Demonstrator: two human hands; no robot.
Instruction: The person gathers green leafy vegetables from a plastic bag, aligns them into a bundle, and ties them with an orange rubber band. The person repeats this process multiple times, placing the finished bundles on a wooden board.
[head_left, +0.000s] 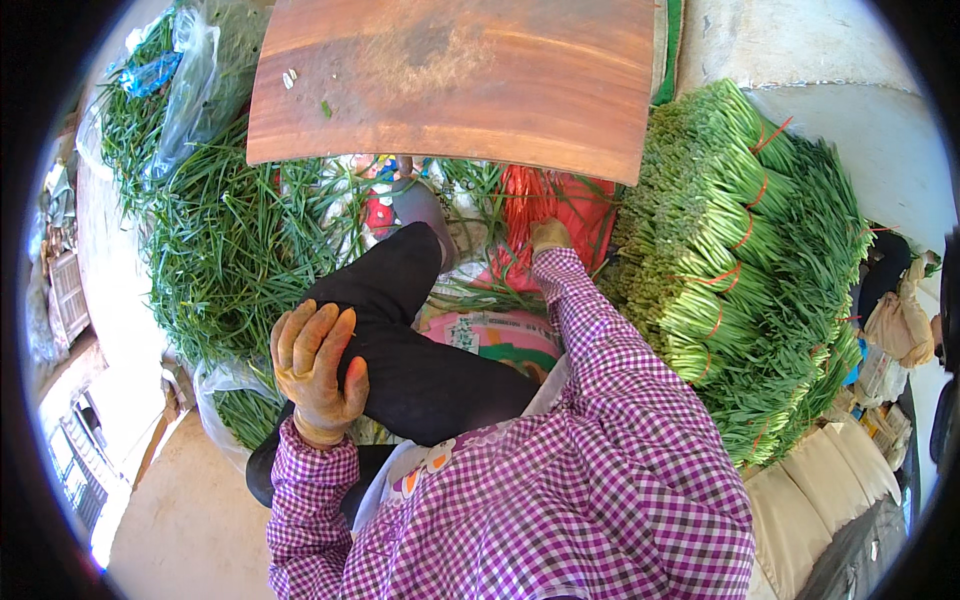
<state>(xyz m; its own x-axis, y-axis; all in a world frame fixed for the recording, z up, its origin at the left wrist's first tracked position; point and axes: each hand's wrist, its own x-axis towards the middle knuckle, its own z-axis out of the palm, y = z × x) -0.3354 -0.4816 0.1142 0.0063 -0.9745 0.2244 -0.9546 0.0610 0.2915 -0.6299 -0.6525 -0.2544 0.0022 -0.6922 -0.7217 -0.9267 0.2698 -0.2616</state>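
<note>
My left hand (319, 367), in a tan stained glove, is raised over my black-trousered leg (442, 382). Its palm is turned up, the thumb stands apart, and nothing lies in it. My right hand (550, 234), gloved alike, reaches down under the near edge of a wooden board (450, 82). It touches a hank of red plastic strips (527, 202) on a red plastic sheet (589, 214); its fingertips are hidden. Loose long green leaves, like garlic chives (225, 247), are heaped to my left. To my right, tied bundles of the greens (720, 277) are stacked, bound with red strips.
Clear plastic bags (191, 90) partly cover greens at the far left. A pink printed sack (487, 334) lies beneath my leg. My shoe (424, 214) rests below the board. Folded tan padding (817, 480) lies behind the bundles. At the right rim, a person's dark-clothed leg (885, 270) shows.
</note>
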